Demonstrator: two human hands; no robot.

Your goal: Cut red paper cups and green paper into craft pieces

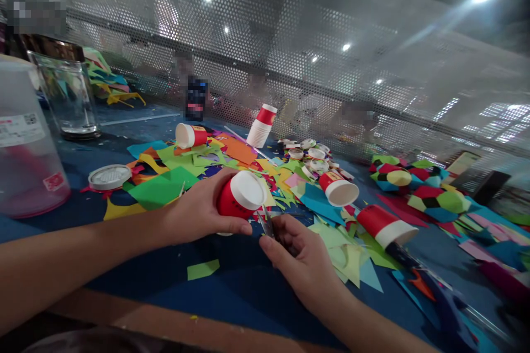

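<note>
Cup (231, 202) (red-and-white) rests in left fingers' (232, 225) grasp; right fingers (275, 253) clasp scissors (267, 224).

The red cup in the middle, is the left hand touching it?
Touching: the head view shows the left hand holding the red cup, thumb along its lower side.

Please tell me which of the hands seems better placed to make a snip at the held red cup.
Probably the right hand: it holds the scissors, with the blades close to the red cup, while the left hand is taken up gripping that cup.
</note>
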